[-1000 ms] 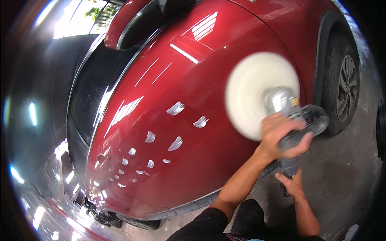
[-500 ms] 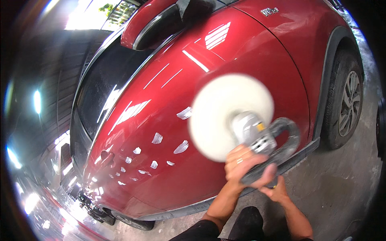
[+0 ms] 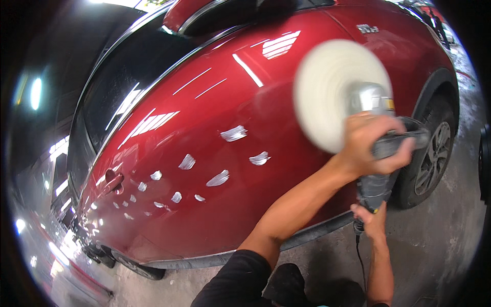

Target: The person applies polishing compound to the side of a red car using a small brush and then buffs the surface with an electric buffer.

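Observation:
A rotary polisher (image 3: 376,187) has its white round pad (image 3: 327,82), blurred with motion, against the front part of a red car door (image 3: 245,194). My left hand (image 3: 373,140) is closed around the polisher's front handle. My right hand (image 3: 373,220) grips the rear end of the tool, from which a black cord hangs. Several pale streaky smears of paste (image 3: 233,133) dot the middle and rear of the door, left of the pad, up to near the red door handle (image 3: 115,184).
The side mirror (image 3: 179,15) and dark side window (image 3: 112,82) lie at the top left. A front wheel (image 3: 432,158) is at the right and a rear wheel (image 3: 133,266) at the lower left. The sill (image 3: 317,230) runs above a grey concrete floor (image 3: 434,256).
The polisher moved down and left half a second ago, then back up and right, both my hands staying on it. The car has shifted in view with my head.

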